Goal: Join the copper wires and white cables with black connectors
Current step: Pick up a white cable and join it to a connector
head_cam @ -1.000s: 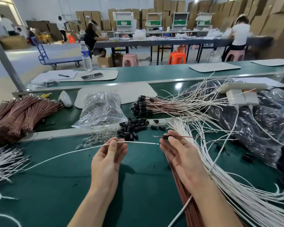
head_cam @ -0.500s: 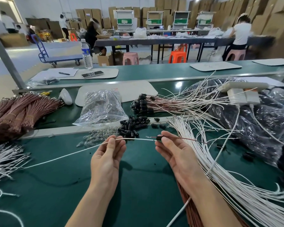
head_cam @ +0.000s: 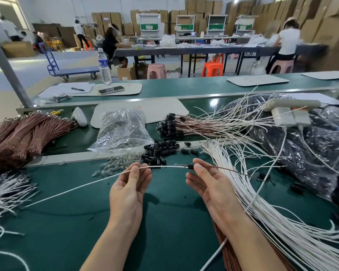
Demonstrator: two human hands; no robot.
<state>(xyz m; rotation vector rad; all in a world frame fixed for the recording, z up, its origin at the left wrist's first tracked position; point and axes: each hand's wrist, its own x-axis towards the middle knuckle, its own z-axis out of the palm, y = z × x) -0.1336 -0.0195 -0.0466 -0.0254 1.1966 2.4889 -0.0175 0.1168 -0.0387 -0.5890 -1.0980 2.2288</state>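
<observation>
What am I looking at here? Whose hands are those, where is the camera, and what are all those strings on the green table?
There is no machine here, only a person working. The camera sits on the person's head and looks forward and down, so you see their own two hands from above. The left hand pinches a long white cable. The right hand pinches a small black connector, with a thin copper wire sticking out to the right. The cable's tip is right at the connector, the part that joins the two. On the green table lie a pile of loose black connectors, tied bundles of copper wires on the left, many white cables on the right, and a clear plastic bag of small parts.
</observation>
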